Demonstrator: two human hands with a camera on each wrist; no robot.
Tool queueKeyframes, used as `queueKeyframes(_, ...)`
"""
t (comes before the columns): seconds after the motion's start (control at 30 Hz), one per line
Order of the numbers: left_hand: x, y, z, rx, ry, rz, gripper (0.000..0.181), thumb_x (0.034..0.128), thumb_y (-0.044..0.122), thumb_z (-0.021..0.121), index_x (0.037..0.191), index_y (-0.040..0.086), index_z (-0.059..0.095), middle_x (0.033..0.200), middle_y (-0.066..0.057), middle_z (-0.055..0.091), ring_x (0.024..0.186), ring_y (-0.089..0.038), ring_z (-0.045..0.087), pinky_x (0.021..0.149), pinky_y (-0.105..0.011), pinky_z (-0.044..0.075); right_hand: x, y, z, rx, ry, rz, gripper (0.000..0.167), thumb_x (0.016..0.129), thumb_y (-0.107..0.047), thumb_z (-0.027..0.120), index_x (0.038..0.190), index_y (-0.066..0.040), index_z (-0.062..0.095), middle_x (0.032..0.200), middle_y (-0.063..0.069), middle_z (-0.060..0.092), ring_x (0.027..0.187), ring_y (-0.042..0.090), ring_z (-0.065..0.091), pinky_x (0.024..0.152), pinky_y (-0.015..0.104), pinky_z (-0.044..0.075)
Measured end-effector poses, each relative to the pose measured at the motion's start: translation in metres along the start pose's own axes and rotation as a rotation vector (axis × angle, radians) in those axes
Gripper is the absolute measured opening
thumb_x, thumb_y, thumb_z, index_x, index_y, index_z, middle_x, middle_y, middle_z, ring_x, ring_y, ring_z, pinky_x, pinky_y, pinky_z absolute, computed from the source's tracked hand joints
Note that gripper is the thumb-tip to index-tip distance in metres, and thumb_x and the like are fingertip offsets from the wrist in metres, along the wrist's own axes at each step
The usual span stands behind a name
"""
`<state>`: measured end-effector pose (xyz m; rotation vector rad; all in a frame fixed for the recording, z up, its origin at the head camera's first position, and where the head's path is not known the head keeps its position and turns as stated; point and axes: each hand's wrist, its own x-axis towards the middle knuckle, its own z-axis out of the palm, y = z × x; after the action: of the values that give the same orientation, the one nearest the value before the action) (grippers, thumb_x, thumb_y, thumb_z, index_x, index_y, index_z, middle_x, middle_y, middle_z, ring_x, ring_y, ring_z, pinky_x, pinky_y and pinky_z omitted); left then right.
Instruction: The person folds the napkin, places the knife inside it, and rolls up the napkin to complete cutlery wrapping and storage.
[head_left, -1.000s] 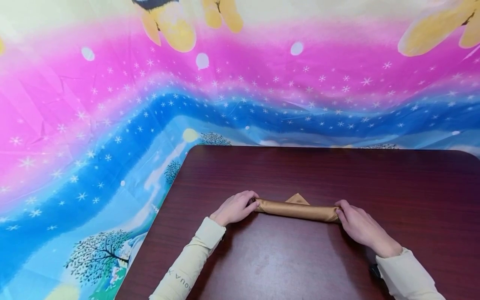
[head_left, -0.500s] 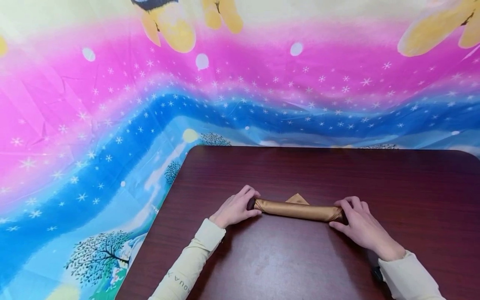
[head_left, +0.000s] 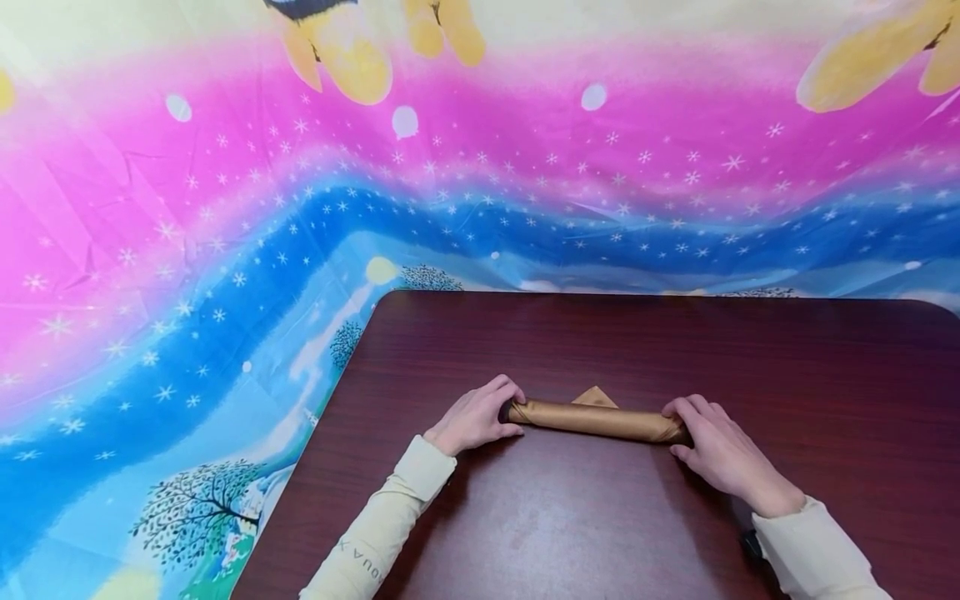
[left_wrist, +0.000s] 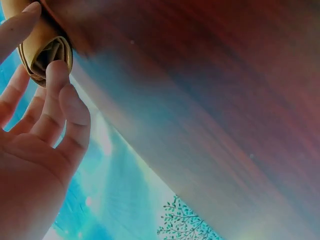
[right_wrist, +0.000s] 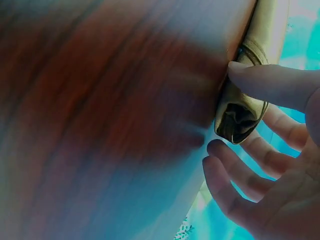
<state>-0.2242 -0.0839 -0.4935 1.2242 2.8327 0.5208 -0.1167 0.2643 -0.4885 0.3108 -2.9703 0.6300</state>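
Observation:
A golden-brown satiny cloth, rolled into a tube, lies crosswise on the dark wooden table. One pointed corner of it sticks out flat behind the roll. My left hand holds the left end, thumb on the near side and fingers at the far side. At the right end, my right hand has the roll between thumb and fingers. In the left wrist view, the coiled layers of the rolled cloth show at its end, beside the fingertips. The right wrist view shows the thumb across the rolled cloth, its end slightly crumpled.
Behind the table and along its left side hangs a printed backdrop in pink and blue with snowflakes. The table's back edge and rounded corners are visible. Pale sleeves cover both forearms.
Half a second ago both hands had their thumbs and fingers spread wider at the roll's ends; now they sit closer around it. The roll itself has hardly shifted.

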Motion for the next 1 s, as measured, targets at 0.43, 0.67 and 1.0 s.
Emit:
queueKeyframes(0.43,0.0065,-0.0021,-0.0013,0.039,-0.028,-0.029,0.036,0.0824,0.023,0.075,0.114,0.018,0.058,0.113,0.005,0.061,0.089,-0.012,0.063,0.077,-0.029,0.052,0.0016,0.0011,0.0003,0.007,0.004,0.003,0.028,0.085,-0.008,0.068,0.111,-0.007,0.057,0.108,0.015,0.06,0.098,0.037,0.055,0.076,0.05,0.046)
queueKeyframes(0.67,0.0073,-0.0029,-0.0021,0.049,-0.029,-0.066,0.032,0.0877,0.029,0.067,0.117,0.018,0.058,0.11,0.004,0.065,0.083,-0.01,0.059,0.072,-0.029,0.051,0.0028,0.0013,-0.0001,0.022,-0.016,0.033,0.025,0.091,-0.012,0.063,0.114,-0.004,0.058,0.107,0.015,0.062,0.1,0.038,0.056,0.078,0.051,0.046)
queueKeyframes(1.0,0.007,-0.0054,-0.0012,0.041,-0.021,-0.062,0.031,0.0911,0.03,0.061,0.12,0.017,0.062,0.116,0.004,0.067,0.1,-0.012,0.066,0.082,-0.031,0.053,0.0053,0.0023,0.0022,0.059,0.029,0.023,0.028,0.091,-0.009,0.062,0.116,0.001,0.054,0.101,0.018,0.065,0.094,0.038,0.06,0.076,0.05,0.046)
